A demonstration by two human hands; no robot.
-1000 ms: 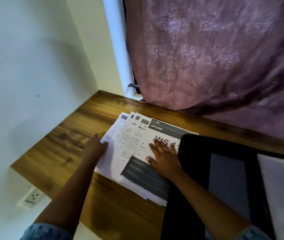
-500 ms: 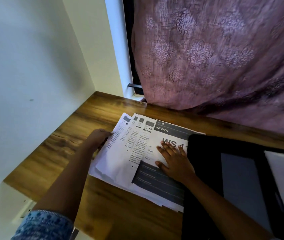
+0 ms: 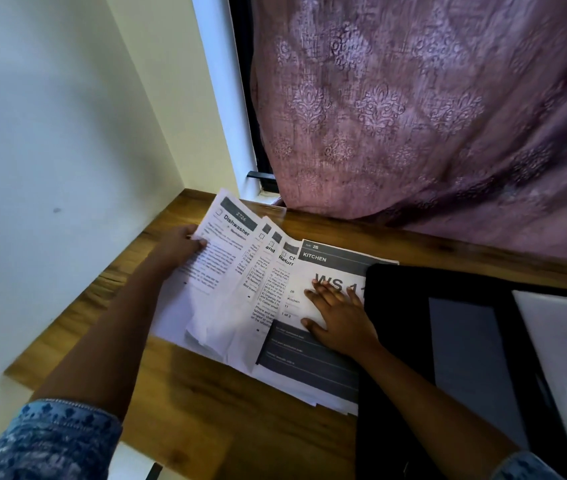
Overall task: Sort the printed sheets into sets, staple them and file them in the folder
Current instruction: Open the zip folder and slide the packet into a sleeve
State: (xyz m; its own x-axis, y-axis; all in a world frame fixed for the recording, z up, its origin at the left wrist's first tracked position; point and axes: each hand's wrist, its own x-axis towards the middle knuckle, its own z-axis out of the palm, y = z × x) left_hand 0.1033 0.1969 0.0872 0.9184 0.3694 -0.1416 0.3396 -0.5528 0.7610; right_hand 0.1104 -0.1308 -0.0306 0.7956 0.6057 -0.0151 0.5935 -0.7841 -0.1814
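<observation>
Left hand (image 3: 180, 247) pinches Dishwasher sheet (image 3: 219, 261); right hand (image 3: 342, 317) flat on KITCHEN sheet (image 3: 330, 268). Tug hard and your fanned sheets (image 3: 264, 282) may scatter.

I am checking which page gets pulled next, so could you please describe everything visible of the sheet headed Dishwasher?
The Dishwasher sheet is white printed paper with a dark header band reading 2726, a checkbox, a bold heading and blurred body text. It sits leftmost in the fanned sheets, curled and tilted up off the wooden desk. The left hand pinches its left edge.
</observation>
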